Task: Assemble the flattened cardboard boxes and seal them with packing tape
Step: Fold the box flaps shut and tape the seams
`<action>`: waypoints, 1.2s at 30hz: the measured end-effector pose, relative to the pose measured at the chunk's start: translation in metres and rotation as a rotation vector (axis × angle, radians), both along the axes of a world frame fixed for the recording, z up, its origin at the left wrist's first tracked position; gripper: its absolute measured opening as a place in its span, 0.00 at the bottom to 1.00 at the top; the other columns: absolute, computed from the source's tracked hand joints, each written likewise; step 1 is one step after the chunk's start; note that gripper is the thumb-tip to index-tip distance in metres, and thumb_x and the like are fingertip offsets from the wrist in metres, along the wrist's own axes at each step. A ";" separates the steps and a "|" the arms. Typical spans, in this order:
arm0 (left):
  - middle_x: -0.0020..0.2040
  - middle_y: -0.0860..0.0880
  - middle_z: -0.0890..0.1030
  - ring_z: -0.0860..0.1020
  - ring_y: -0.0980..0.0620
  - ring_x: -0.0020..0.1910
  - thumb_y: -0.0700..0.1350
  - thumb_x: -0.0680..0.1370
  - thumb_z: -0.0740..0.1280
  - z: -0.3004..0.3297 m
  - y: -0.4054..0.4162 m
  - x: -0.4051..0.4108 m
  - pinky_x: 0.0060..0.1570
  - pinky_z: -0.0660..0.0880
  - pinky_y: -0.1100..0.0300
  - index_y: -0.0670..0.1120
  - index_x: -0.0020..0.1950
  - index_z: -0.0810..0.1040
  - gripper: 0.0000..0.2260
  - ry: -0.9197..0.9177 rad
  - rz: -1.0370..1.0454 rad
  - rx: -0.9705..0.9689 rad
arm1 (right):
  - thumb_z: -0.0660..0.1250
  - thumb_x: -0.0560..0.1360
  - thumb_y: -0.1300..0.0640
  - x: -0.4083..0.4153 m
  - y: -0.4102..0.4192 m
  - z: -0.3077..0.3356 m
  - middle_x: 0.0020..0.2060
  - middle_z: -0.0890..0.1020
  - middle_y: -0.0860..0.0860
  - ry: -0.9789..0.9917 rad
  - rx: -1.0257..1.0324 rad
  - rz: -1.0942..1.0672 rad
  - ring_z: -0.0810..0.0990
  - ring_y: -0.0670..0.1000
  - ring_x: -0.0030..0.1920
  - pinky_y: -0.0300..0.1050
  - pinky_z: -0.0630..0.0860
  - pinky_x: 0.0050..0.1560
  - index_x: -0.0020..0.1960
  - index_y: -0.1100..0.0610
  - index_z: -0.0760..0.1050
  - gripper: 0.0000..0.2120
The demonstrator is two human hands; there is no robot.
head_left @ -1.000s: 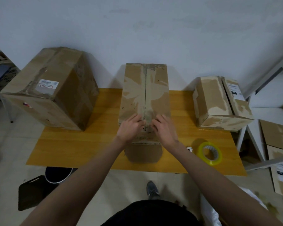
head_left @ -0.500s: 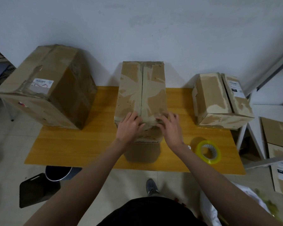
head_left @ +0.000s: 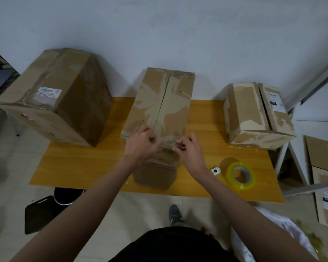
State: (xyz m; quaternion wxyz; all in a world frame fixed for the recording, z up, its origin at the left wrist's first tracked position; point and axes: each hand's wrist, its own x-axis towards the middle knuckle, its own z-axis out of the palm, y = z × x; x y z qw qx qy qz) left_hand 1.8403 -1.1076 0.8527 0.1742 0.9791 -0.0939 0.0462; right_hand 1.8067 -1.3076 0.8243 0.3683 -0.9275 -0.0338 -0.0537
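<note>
The box [head_left: 163,108] stands in the middle of the table [head_left: 80,163], between a large box [head_left: 51,99] on my left and a small box [head_left: 254,118] on my right. Its two top flaps meet along a centre seam running away from me.

My left hand [head_left: 140,146] rests on the near top edge, fingers curled over the corner where the seam ends. My right hand [head_left: 189,150] sits just beside it on the same edge, thumb and fingers pinched together around something small and dark with a yellow spot; I cannot tell what it is. The hands are close together but not touching.

Step in hand, as I judge it: finishing the near end of the seam, either pressing tape down over the edge or cutting it. Whether fresh tape already covers the seam is unclear, since the surface is patched with old residue.

The tape roll [head_left: 240,175] lies flat on the table to my right, near a small white object [head_left: 215,170].

The next move calls for firm pressure along the near edge. If the seam is bare, my right hand must reach for the roll.
</note>
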 end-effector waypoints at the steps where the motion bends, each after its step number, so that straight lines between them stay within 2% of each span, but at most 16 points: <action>1: 0.54 0.52 0.74 0.73 0.51 0.55 0.59 0.77 0.61 0.001 0.003 0.001 0.45 0.75 0.53 0.48 0.50 0.76 0.15 0.023 0.040 0.001 | 0.75 0.74 0.55 -0.001 0.008 -0.001 0.49 0.70 0.51 -0.004 0.025 0.040 0.76 0.53 0.45 0.51 0.79 0.49 0.53 0.58 0.78 0.12; 4: 0.57 0.48 0.70 0.71 0.46 0.57 0.59 0.80 0.59 0.003 0.008 0.003 0.49 0.73 0.50 0.48 0.58 0.70 0.16 0.096 0.129 0.077 | 0.76 0.72 0.57 0.003 0.021 0.001 0.46 0.70 0.47 -0.025 0.095 0.265 0.74 0.45 0.42 0.41 0.77 0.48 0.53 0.57 0.80 0.11; 6: 0.64 0.45 0.69 0.70 0.43 0.63 0.62 0.80 0.57 0.004 0.008 0.005 0.57 0.74 0.45 0.47 0.66 0.68 0.23 0.148 0.169 0.148 | 0.76 0.73 0.58 0.014 0.018 0.007 0.44 0.75 0.47 -0.005 0.128 0.391 0.76 0.43 0.42 0.41 0.78 0.47 0.52 0.55 0.80 0.09; 8: 0.71 0.43 0.66 0.66 0.40 0.70 0.68 0.79 0.54 0.009 0.001 0.009 0.66 0.69 0.41 0.45 0.72 0.65 0.32 0.208 0.212 0.175 | 0.71 0.75 0.59 0.034 0.005 0.014 0.44 0.79 0.46 -0.022 0.114 0.370 0.79 0.43 0.43 0.47 0.80 0.45 0.49 0.52 0.79 0.05; 11: 0.80 0.41 0.54 0.55 0.37 0.78 0.74 0.74 0.55 0.014 -0.023 0.020 0.73 0.60 0.38 0.45 0.80 0.54 0.44 0.329 0.200 0.156 | 0.67 0.75 0.63 0.078 -0.021 0.026 0.47 0.80 0.48 -0.076 0.023 0.189 0.79 0.48 0.45 0.52 0.79 0.46 0.51 0.52 0.78 0.09; 14: 0.82 0.42 0.44 0.46 0.34 0.79 0.74 0.72 0.61 0.014 -0.043 0.031 0.76 0.53 0.36 0.47 0.82 0.42 0.51 0.406 0.169 0.228 | 0.66 0.76 0.63 0.131 -0.042 0.040 0.58 0.76 0.54 -0.049 -0.197 0.135 0.75 0.57 0.58 0.53 0.74 0.58 0.62 0.54 0.76 0.16; 16: 0.82 0.42 0.45 0.47 0.34 0.79 0.69 0.73 0.67 0.012 -0.045 0.035 0.76 0.54 0.35 0.48 0.82 0.42 0.50 0.404 0.174 0.245 | 0.64 0.79 0.59 0.162 -0.052 0.045 0.67 0.71 0.57 0.005 -0.308 0.115 0.70 0.62 0.65 0.55 0.70 0.64 0.69 0.53 0.72 0.19; 19: 0.82 0.46 0.46 0.47 0.36 0.79 0.64 0.72 0.71 0.008 -0.035 0.032 0.76 0.56 0.38 0.51 0.82 0.43 0.50 0.386 0.176 0.214 | 0.61 0.81 0.52 0.202 -0.059 0.044 0.75 0.62 0.58 0.097 -0.376 0.084 0.62 0.64 0.72 0.60 0.66 0.69 0.74 0.51 0.66 0.22; 22: 0.82 0.49 0.45 0.46 0.40 0.80 0.63 0.72 0.73 0.006 -0.018 0.026 0.76 0.54 0.39 0.53 0.82 0.42 0.51 0.388 0.125 0.222 | 0.59 0.81 0.46 0.233 -0.060 0.037 0.79 0.53 0.57 0.180 -0.423 0.074 0.52 0.64 0.78 0.65 0.53 0.76 0.77 0.50 0.60 0.26; 24: 0.82 0.51 0.43 0.44 0.42 0.80 0.62 0.71 0.74 0.008 -0.003 0.024 0.76 0.54 0.41 0.54 0.82 0.41 0.52 0.411 0.086 0.243 | 0.57 0.81 0.43 0.241 -0.061 0.030 0.79 0.52 0.57 0.202 -0.452 0.082 0.51 0.65 0.78 0.67 0.49 0.76 0.77 0.48 0.59 0.27; 26: 0.82 0.53 0.43 0.44 0.45 0.81 0.61 0.71 0.75 0.011 0.015 0.026 0.76 0.55 0.42 0.56 0.82 0.41 0.53 0.441 0.045 0.260 | 0.55 0.80 0.40 0.238 -0.064 0.023 0.78 0.56 0.58 0.212 -0.462 0.087 0.57 0.66 0.76 0.67 0.51 0.75 0.77 0.47 0.59 0.27; 30: 0.82 0.53 0.43 0.45 0.46 0.81 0.56 0.69 0.78 0.016 0.043 0.041 0.77 0.54 0.43 0.54 0.82 0.40 0.56 0.472 -0.019 0.352 | 0.54 0.80 0.38 0.201 -0.067 0.017 0.68 0.66 0.61 0.138 -0.406 0.047 0.68 0.66 0.65 0.61 0.65 0.66 0.73 0.49 0.63 0.25; 33: 0.82 0.52 0.44 0.47 0.46 0.81 0.51 0.67 0.80 0.021 0.049 0.057 0.76 0.57 0.42 0.52 0.82 0.39 0.59 0.477 0.003 0.411 | 0.54 0.81 0.39 0.165 -0.064 0.018 0.65 0.68 0.62 0.103 -0.451 -0.014 0.70 0.64 0.61 0.56 0.70 0.60 0.73 0.53 0.63 0.26; 36: 0.81 0.49 0.49 0.52 0.43 0.80 0.49 0.65 0.81 0.025 0.046 0.074 0.74 0.61 0.39 0.52 0.81 0.44 0.57 0.462 0.021 0.411 | 0.55 0.81 0.39 0.131 -0.059 0.019 0.65 0.68 0.62 0.112 -0.433 -0.045 0.69 0.63 0.61 0.54 0.71 0.58 0.73 0.56 0.63 0.28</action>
